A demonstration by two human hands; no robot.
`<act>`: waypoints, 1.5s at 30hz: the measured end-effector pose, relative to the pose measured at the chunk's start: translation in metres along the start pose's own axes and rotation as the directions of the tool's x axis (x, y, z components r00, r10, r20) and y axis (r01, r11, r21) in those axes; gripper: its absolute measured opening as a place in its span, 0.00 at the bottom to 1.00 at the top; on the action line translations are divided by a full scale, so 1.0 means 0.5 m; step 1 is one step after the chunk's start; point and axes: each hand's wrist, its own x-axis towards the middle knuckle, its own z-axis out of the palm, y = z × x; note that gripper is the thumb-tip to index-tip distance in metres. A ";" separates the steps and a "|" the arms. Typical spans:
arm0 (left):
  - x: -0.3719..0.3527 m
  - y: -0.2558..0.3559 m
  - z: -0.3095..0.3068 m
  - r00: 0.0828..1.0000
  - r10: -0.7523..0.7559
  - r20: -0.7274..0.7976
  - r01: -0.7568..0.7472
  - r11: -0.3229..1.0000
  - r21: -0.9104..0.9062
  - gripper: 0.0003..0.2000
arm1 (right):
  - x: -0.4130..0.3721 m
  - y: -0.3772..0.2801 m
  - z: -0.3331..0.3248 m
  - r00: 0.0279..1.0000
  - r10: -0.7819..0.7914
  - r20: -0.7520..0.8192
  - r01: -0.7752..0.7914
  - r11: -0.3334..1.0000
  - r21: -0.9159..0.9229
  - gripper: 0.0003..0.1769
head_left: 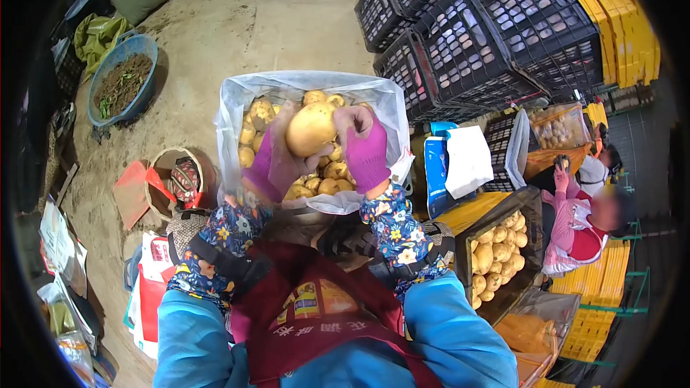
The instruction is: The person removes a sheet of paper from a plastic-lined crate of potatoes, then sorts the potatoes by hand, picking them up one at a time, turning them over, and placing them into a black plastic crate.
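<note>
A large yellow potato (311, 129) is held up over a crate (237, 90) lined with white plastic film. My left hand (272, 162), in a purple glove with a greyish palm, grips the potato from its left side and below. My right hand (365, 145), gloved the same way, is close against the potato's right edge with its fingers curled and pinched together. Whatever those fingers might hold is hidden. Under both hands, many loose potatoes (328, 185) fill the crate, some with dark patches.
Stacked black crates (460, 43) stand at the upper right, and a crate of potatoes (496, 255) lies lower right. Beyond it works another person (575, 230). To my left are a basket (201, 162) and a blue tub (147, 47) of soil. White paper (468, 162) lies right of the lined crate.
</note>
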 end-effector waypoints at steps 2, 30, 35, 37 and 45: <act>0.007 -0.046 -0.009 0.849 0.527 0.041 -0.460 0.698 0.549 0.24 | 0.003 0.012 -0.008 0.989 0.135 -0.067 -0.131 0.990 0.057 0.13; -0.011 -0.064 0.031 0.957 0.129 0.258 -0.284 0.580 0.763 0.45 | -0.054 0.032 -0.054 0.987 -0.158 -0.035 0.161 0.981 0.107 0.22; 0.034 -0.104 -0.029 0.999 0.002 0.047 -0.039 0.589 0.807 0.23 | -0.136 0.007 -0.103 0.880 0.044 0.473 -0.449 0.406 0.796 0.19; 0.066 -0.147 -0.098 0.972 0.170 0.163 -0.213 0.338 0.917 0.23 | -0.169 -0.004 -0.146 0.902 0.188 0.389 -0.432 0.387 0.814 0.19; -0.010 -0.064 0.053 0.996 0.077 -0.047 -0.008 0.591 0.807 0.29 | -0.374 -0.095 -0.536 0.906 0.132 -0.402 -0.048 0.976 0.211 0.24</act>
